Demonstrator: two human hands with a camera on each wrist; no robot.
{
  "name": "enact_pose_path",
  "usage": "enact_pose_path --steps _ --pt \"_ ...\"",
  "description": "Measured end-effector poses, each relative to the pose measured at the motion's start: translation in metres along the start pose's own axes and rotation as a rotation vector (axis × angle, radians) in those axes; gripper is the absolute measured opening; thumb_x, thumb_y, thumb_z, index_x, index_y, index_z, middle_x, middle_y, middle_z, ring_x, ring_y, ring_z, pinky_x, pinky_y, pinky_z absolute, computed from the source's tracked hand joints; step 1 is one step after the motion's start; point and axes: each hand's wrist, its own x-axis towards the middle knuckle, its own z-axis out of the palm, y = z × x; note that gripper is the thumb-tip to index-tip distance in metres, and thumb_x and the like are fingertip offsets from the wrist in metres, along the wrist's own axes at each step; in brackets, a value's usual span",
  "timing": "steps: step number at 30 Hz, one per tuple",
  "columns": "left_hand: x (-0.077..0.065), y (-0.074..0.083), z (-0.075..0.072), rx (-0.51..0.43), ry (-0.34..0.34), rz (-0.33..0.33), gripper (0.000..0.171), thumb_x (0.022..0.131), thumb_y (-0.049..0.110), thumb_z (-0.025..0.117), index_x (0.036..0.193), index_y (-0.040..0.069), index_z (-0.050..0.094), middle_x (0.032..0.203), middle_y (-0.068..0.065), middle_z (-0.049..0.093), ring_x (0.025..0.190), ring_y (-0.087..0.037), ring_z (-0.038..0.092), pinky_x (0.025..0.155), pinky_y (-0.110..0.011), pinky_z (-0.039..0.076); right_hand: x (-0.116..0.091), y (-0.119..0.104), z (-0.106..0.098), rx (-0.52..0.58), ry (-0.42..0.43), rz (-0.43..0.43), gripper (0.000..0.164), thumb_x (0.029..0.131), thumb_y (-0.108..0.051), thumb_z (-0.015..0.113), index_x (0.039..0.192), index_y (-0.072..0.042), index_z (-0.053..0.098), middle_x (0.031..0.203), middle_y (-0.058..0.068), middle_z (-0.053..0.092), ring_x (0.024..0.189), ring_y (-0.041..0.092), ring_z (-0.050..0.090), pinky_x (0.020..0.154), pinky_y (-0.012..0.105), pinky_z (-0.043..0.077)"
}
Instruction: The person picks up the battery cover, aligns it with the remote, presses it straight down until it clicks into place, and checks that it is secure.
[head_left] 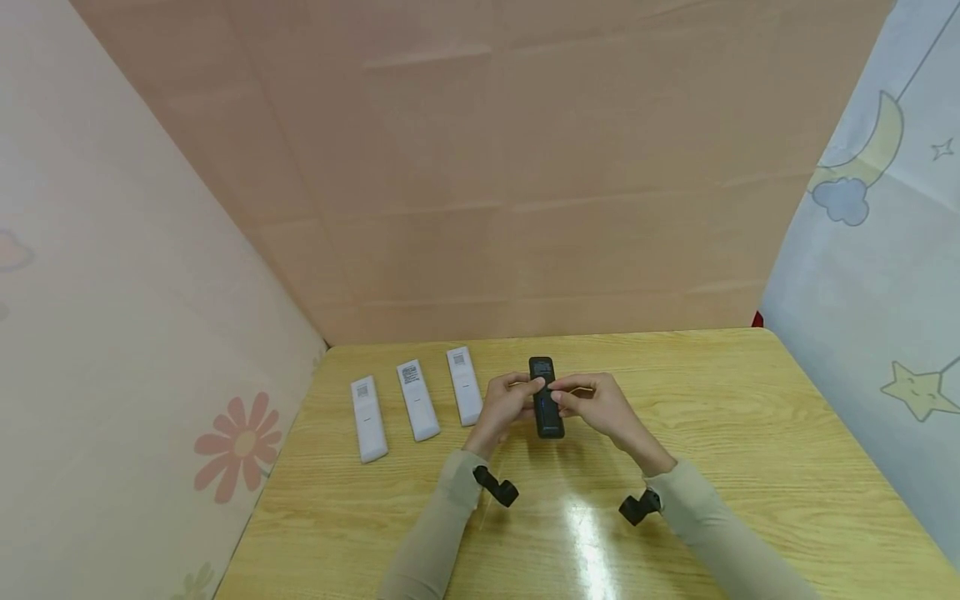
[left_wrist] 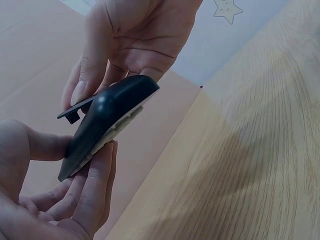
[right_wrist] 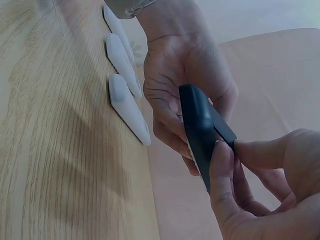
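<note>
A black remote control (head_left: 551,429) is held above the table, its back turned upward. My left hand (head_left: 502,404) grips it from the left side, thumb on the back and fingers against the button side, as the left wrist view shows. My right hand (head_left: 603,407) pinches the remote's battery cover (left_wrist: 80,107) between thumb and fingers. In the left wrist view the cover stands tilted away from the remote's back, with a small tab hanging below it. The right wrist view also shows this cover (right_wrist: 224,131) raised at an angle. The inside of the battery compartment is hidden.
Three white remotes lie face down to the left on the wooden table (head_left: 720,400): a left one (head_left: 369,425), a middle one (head_left: 420,404) and a right one (head_left: 467,392). A peach cloth (head_left: 510,167) hangs behind the table, with patterned walls on both sides.
</note>
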Motion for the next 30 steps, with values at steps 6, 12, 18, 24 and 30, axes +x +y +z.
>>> enact_pose_path --steps 6,12,18,24,30 --pt "-0.0017 0.0005 0.0011 0.002 0.001 0.008 0.05 0.1 0.035 0.077 0.136 0.002 0.067 0.112 -0.015 0.078 0.098 -0.033 0.08 0.089 -0.045 0.065 -0.0007 0.0013 0.0 -0.04 0.007 -0.008 0.025 0.104 -0.011 0.07 0.125 0.003 0.077 0.133 0.029 0.069 0.103 0.03 0.077 0.088 0.049 0.065" --pt "-0.0022 -0.0009 0.0024 -0.001 0.002 0.022 0.051 0.1 0.035 0.077 0.137 0.002 0.066 0.114 -0.016 0.077 0.099 -0.033 0.08 0.09 -0.046 0.065 -0.0012 0.0034 0.0016 -0.056 0.021 -0.003 0.025 0.104 -0.012 0.07 0.125 0.0 0.078 0.134 0.027 0.069 0.101 0.027 0.077 0.089 0.053 0.064" --pt "-0.0021 -0.0005 0.004 -0.011 0.002 0.025 0.054 0.1 0.036 0.077 0.139 0.001 0.065 0.115 -0.017 0.077 0.097 -0.03 0.08 0.09 -0.046 0.065 -0.0004 0.0082 0.0029 -0.089 0.032 -0.024 0.026 0.103 -0.015 0.073 0.125 -0.001 0.078 0.134 0.025 0.069 0.1 0.026 0.076 0.086 0.049 0.065" --pt "-0.0007 0.0003 0.0046 -0.016 0.014 0.01 0.055 0.099 0.037 0.078 0.14 0.002 0.064 0.114 -0.015 0.077 0.096 -0.028 0.08 0.089 -0.044 0.065 -0.0014 0.0081 0.0052 -0.117 0.063 -0.046 0.025 0.102 -0.016 0.075 0.122 -0.002 0.079 0.128 0.022 0.072 0.099 0.028 0.074 0.082 0.045 0.066" --pt "-0.0003 0.0015 0.0047 -0.019 0.026 0.02 0.05 0.1 0.034 0.078 0.136 0.002 0.067 0.11 -0.015 0.078 0.092 -0.029 0.081 0.086 -0.044 0.066 -0.0018 0.0092 0.0097 -0.12 0.122 -0.063 0.024 0.101 -0.016 0.076 0.12 -0.002 0.08 0.122 0.021 0.073 0.097 0.028 0.074 0.079 0.045 0.066"
